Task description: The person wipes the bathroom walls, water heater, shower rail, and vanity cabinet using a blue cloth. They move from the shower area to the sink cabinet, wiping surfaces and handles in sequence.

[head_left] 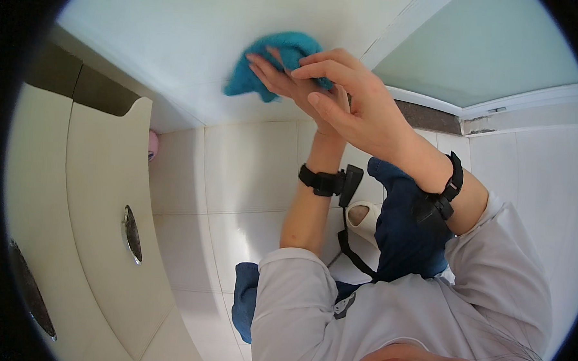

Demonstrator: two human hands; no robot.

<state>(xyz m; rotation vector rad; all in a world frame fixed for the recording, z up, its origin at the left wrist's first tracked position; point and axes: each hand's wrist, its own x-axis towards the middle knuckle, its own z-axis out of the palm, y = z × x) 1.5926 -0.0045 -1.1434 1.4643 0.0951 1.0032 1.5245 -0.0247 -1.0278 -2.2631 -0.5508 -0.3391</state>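
Observation:
A teal cloth [248, 82] is bunched against the white tiled wall [179, 40] ahead of me. My left hand [293, 90] holds it there, its fingers long and laid over the fabric; part of that hand is hidden. Closer to the camera, my right hand [363, 106] crosses over the left one. Its fingers are slightly bent and apart, the thumb separate. The right fingertips overlap the cloth's right edge in the picture, and I cannot tell whether they touch it. Each wrist wears a black strap with a small black device.
On the left stands a cream cabinet [101, 192] with dark oval handles [132, 235]. Behind its edge a pink object [153, 145] peeks out. A frosted glass panel [481, 53] in a white frame is at the far right. White tiles [244, 172] cover the floor.

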